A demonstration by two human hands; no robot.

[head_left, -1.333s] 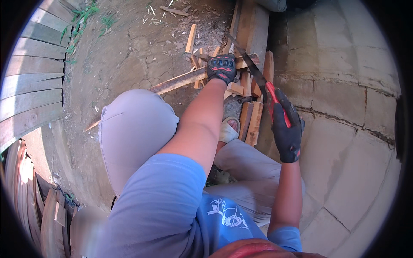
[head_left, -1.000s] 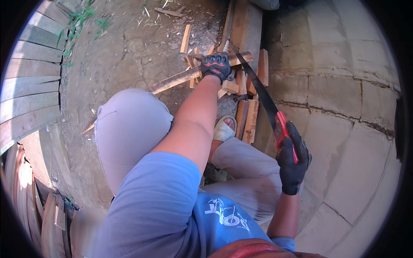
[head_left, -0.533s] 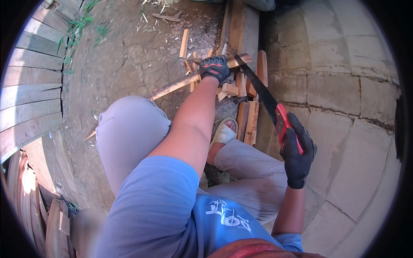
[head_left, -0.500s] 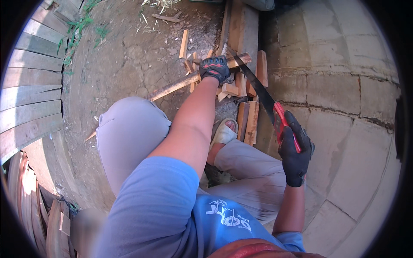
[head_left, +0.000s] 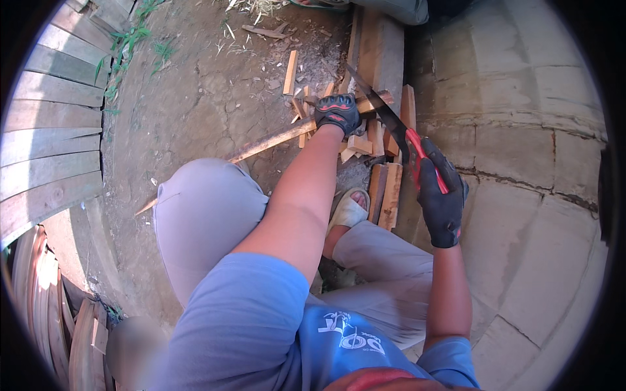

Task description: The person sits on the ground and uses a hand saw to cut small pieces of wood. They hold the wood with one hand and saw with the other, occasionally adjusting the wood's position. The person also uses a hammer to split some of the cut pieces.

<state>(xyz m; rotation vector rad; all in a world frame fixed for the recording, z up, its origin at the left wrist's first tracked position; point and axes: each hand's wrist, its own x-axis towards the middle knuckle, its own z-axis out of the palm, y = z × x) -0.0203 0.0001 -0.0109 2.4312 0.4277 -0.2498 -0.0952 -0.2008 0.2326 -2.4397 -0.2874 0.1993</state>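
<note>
Wearing a black glove with red marks, my left hand (head_left: 338, 112) is closed over a long wooden strip (head_left: 277, 139) and presses it down over other timber. The strip runs from beside my left knee up to the right. My right hand (head_left: 442, 192), also gloved in black, grips the red handle of a hand saw (head_left: 389, 122). The dark blade slants up and left across the strip, just right of my left hand. Its toothed edge is too small to make out. Short cut wood blocks (head_left: 359, 144) lie beneath and beside the strip.
A thick timber beam (head_left: 380, 52) runs away from me at the top. Two wood pieces (head_left: 390, 195) lie beside my sandalled foot (head_left: 349, 208). A block wall (head_left: 515, 156) rises on the right, and a plank wall (head_left: 55, 146) stands left. Another person's leg (head_left: 404, 8) shows at the top.
My right hand has pushed the saw forward, up and to the left, so more blade passes beyond the strip. My left hand keeps its hold on the strip; the whole view has shifted slightly.
</note>
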